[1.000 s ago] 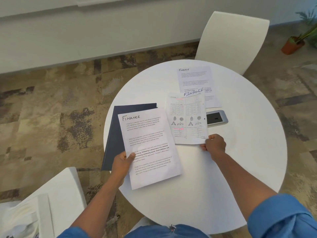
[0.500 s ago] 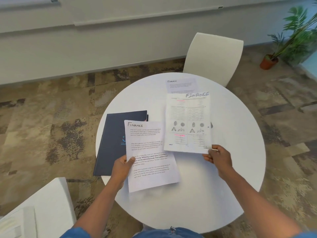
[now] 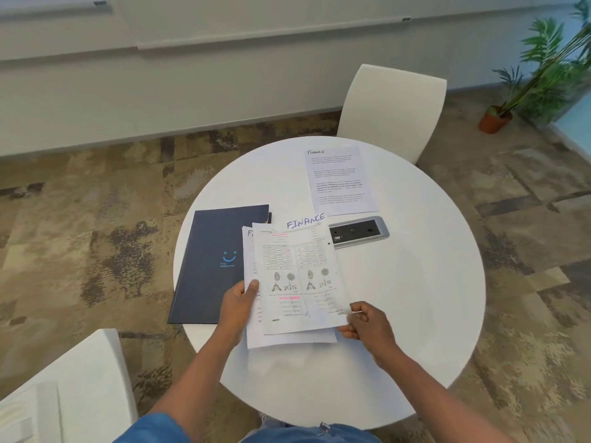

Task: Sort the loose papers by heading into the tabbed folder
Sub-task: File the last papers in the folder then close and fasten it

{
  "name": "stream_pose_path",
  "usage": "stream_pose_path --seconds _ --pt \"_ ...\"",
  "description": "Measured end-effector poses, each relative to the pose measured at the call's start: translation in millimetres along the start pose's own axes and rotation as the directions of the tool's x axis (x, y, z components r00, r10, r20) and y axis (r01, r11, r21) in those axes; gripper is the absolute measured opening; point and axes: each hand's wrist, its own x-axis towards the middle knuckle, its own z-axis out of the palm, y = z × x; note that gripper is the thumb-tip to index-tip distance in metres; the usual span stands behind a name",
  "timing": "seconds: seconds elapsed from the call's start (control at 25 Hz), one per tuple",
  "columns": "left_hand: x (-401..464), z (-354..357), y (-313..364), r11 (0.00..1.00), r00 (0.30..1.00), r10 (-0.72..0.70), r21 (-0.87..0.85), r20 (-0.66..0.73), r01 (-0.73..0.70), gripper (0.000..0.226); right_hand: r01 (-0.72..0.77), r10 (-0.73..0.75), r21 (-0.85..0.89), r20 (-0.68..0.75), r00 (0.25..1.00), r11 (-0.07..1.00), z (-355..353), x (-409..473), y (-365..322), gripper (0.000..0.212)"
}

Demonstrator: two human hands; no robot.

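Observation:
A diagram sheet headed FINANCE (image 3: 300, 276) lies on top of a text sheet (image 3: 287, 338), which shows only at its left and bottom edges. My left hand (image 3: 238, 303) grips the left edge of this small stack, thumb on top. My right hand (image 3: 364, 324) pinches the diagram sheet's lower right corner. The dark blue folder (image 3: 208, 263) lies closed on the round white table (image 3: 415, 298), just left of the papers. A third FINANCE text sheet (image 3: 339, 180) lies flat at the table's far side.
A grey power socket panel (image 3: 359, 232) is set in the table behind the held papers. One white chair (image 3: 393, 113) stands beyond the table and another (image 3: 67, 388) at my lower left. A potted plant (image 3: 543, 68) stands far right on patterned carpet.
My right hand has carried the diagram sheet left and laid it over the text sheet in my left hand. The socket panel and the far sheet have come into full view.

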Motion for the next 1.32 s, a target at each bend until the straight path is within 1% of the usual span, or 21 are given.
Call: stream_pose_path --seconds 0.16,0.28,0.4,0.52,0.56,0.72,0.88,1.0,1.08,1.16,1.24,1.32 --pt "-3 1 3 1.0 1.0 0.014 -0.026 0.004 -0.014 0.019 -0.008 0.008 -0.003 0.037 0.999 1.0 8 -6 0 0.017" --pt "-2 1 4 0.999 1.0 -0.014 -0.033 -0.005 0.014 0.015 -0.018 0.019 -0.006 0.065 0.998 1.0 15 -5 0 0.016" --pt "4 -1 4 0.999 0.999 -0.046 -0.011 -0.012 0.046 0.015 -0.032 0.033 -0.008 0.095 0.995 0.999 18 1 -1 0.014" --pt "11 -2 5 0.997 0.997 -0.076 0.002 -0.018 0.076 0.015 -0.036 0.043 -0.052 0.128 0.991 0.998 19 9 -5 0.01" --pt "14 -3 6 0.997 0.996 -0.082 0.009 -0.021 0.082 0.014 -0.03 0.038 -0.081 0.11 0.993 0.996 19 13 -7 0.008" --pt "28 -4 9 0.995 0.994 -0.101 0.022 -0.035 0.102 0.014 -0.022 0.016 -0.168 -0.04 0.999 0.986 13 51 -26 0.007" --pt "45 -2 10 0.991 0.99 -0.135 -0.003 -0.035 0.135 0.015 -0.012 -0.018 -0.241 -0.123 0.992 0.97 0 112 -66 0.011" --pt "57 2 8 0.988 0.99 -0.144 -0.06 -0.009 0.143 0.018 0.001 -0.068 -0.285 -0.228 0.971 0.959 -12 168 -103 0.008" --pt "63 5 7 0.985 0.988 -0.154 -0.083 -0.003 0.153 0.02 -0.01 -0.11 -0.348 -0.325 0.939 0.938 -21 204 -128 0.004" --pt "69 7 5 0.982 0.986 -0.166 -0.098 -0.01 0.164 0.022 -0.038 -0.137 -0.401 -0.399 0.907 0.915 -30 236 -147 0.02" --pt "73 8 5 0.977 0.985 -0.173 -0.131 -0.006 0.171 0.024 -0.08 -0.153 -0.475 -0.431 0.889 0.876 -36 264 -158 0.037" --pt "74 7 5 0.971 0.984 -0.175 -0.164 0.0 0.173 0.024 -0.176 -0.113 -0.55 -0.451 0.885 0.816 -36 282 -162 0.053"
